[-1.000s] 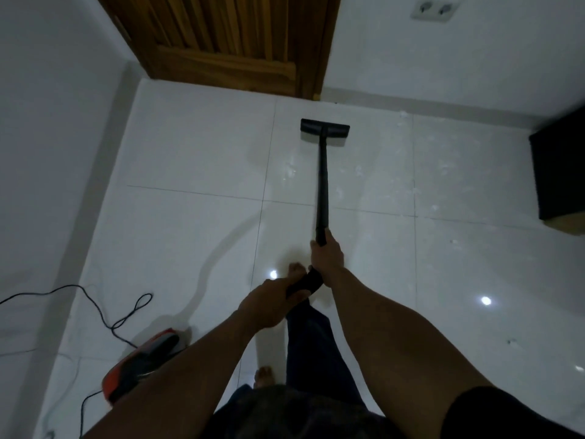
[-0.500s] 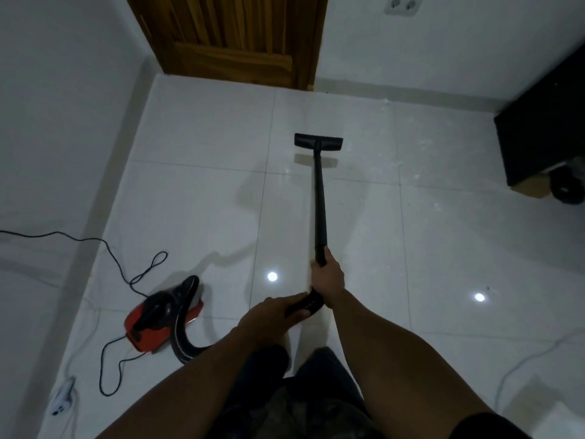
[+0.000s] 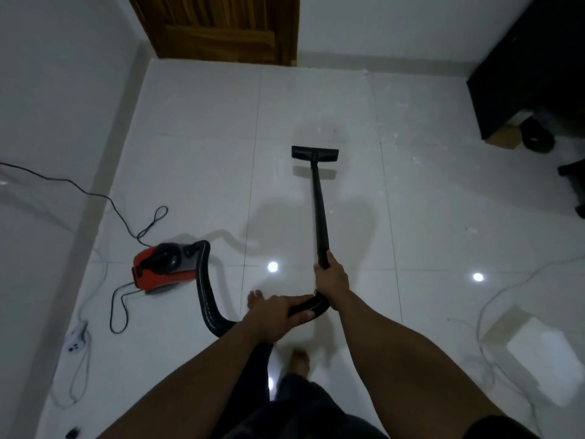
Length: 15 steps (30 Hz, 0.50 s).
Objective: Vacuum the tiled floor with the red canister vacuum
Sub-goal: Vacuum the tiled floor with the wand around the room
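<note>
At the centre of the frame, the right hand [image 3: 332, 277] is closed round the lower end of the black wand [image 3: 319, 210], fingers wrapped fully about the tube; the left hand [image 3: 275, 315], below and to the left of it, grips the curved black section where the wand meets the hose [image 3: 204, 289]; the two hands are near each other but apart. The wand runs straight up the frame to the floor nozzle [image 3: 315, 153], which lies flat on the tiled floor [image 3: 411, 217] above centre, its long edge across the frame. The hose bends left from the left hand, then rises to the red canister [image 3: 161, 269]; the canister sits on the floor at centre left, well apart from the nozzle. A black power cord [image 3: 110, 312] loops on the tiles beside the canister; a white power strip [image 3: 76, 339] lies at lower left. Two bare feet show below the hands, one [image 3: 254, 297] just left of the left hand, the other [image 3: 299, 359] lower. A wooden door [image 3: 218, 26] fills the upper centre; dark furniture [image 3: 522, 74] occupies the upper right; a white box [image 3: 538, 353] rests at lower right.
</note>
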Each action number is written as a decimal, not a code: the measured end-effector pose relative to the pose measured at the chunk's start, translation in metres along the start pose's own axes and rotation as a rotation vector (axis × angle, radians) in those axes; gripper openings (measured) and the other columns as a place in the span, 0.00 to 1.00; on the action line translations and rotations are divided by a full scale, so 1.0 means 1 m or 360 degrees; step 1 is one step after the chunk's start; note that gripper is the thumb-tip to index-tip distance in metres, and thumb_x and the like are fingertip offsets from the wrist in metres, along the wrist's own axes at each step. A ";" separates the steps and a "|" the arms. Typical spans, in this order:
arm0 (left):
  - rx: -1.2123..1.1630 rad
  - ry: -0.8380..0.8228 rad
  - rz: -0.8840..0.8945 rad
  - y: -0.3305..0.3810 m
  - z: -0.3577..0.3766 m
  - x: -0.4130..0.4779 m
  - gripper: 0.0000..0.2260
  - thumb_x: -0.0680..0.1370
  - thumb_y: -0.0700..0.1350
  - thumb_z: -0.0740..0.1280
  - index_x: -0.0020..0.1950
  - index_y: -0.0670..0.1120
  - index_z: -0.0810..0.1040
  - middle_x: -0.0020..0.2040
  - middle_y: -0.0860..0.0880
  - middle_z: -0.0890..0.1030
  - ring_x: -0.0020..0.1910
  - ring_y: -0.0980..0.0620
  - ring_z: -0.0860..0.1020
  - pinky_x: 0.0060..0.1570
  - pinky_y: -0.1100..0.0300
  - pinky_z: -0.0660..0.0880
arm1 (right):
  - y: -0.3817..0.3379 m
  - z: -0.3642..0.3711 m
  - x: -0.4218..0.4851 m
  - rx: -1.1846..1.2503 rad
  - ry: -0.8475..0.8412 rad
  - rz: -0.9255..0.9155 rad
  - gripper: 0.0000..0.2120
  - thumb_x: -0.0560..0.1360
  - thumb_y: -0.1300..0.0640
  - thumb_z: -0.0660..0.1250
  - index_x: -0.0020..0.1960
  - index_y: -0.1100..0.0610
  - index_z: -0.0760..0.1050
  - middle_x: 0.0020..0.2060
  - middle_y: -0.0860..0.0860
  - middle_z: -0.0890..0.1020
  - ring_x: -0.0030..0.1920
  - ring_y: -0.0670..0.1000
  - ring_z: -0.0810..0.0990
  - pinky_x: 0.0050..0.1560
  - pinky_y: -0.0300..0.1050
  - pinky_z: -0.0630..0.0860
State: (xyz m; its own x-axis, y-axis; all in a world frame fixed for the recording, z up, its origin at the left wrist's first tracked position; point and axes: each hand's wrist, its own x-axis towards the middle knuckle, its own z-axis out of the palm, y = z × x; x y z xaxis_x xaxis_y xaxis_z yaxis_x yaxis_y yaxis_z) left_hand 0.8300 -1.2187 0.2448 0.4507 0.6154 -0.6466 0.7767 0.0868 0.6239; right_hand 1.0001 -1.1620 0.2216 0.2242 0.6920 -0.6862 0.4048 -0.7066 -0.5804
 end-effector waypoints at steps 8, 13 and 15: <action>-0.0096 -0.0247 0.0007 0.001 0.105 -0.090 0.23 0.81 0.64 0.60 0.76 0.63 0.66 0.60 0.51 0.83 0.47 0.55 0.81 0.54 0.57 0.77 | 0.126 0.023 -0.100 0.0081 0.0004 0.0168 0.30 0.83 0.52 0.61 0.82 0.49 0.53 0.67 0.58 0.76 0.47 0.54 0.80 0.34 0.40 0.77; -0.0072 -0.0360 -0.0025 -0.009 0.156 -0.135 0.24 0.82 0.62 0.60 0.77 0.58 0.68 0.60 0.47 0.82 0.52 0.50 0.81 0.60 0.51 0.76 | 0.186 0.045 -0.152 0.0068 0.0020 0.0242 0.30 0.83 0.52 0.61 0.82 0.50 0.54 0.69 0.58 0.76 0.57 0.58 0.80 0.55 0.50 0.79; -0.0069 -0.0382 -0.0030 -0.014 0.173 -0.150 0.23 0.82 0.62 0.60 0.76 0.59 0.68 0.62 0.46 0.82 0.54 0.49 0.81 0.60 0.51 0.76 | 0.205 0.052 -0.167 0.0069 0.0031 0.0267 0.30 0.83 0.53 0.61 0.82 0.51 0.54 0.69 0.58 0.76 0.58 0.58 0.80 0.55 0.49 0.79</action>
State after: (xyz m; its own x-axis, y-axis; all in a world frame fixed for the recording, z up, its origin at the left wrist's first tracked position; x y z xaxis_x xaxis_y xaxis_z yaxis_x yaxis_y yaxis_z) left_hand 0.8275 -1.4475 0.2570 0.5322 0.4099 -0.7408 0.7686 0.1329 0.6257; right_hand 0.9994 -1.4306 0.1946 0.3029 0.5663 -0.7665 0.3218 -0.8178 -0.4771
